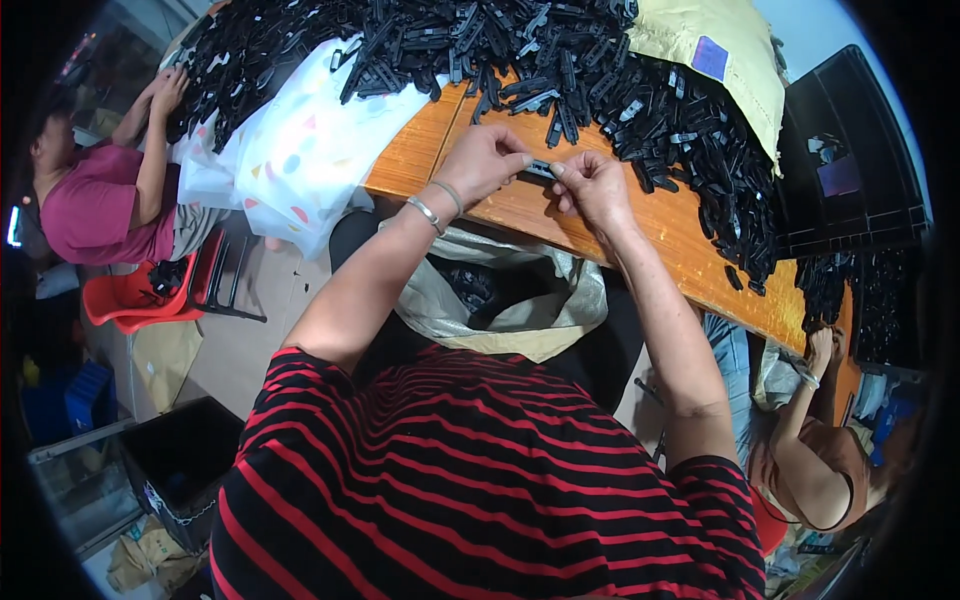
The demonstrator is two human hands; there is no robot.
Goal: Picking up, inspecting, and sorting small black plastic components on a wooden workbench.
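- Orange-brown wooden table (670, 240), heaped with black parts (690, 140);
- slim part (540, 169) over the bare wood, between the fingertips of both hands; left hand (475, 165) pinches its left end; right hand (600, 195) pinches its right;
- it looks dark, straight, with paler grey; finer detail too small to tell
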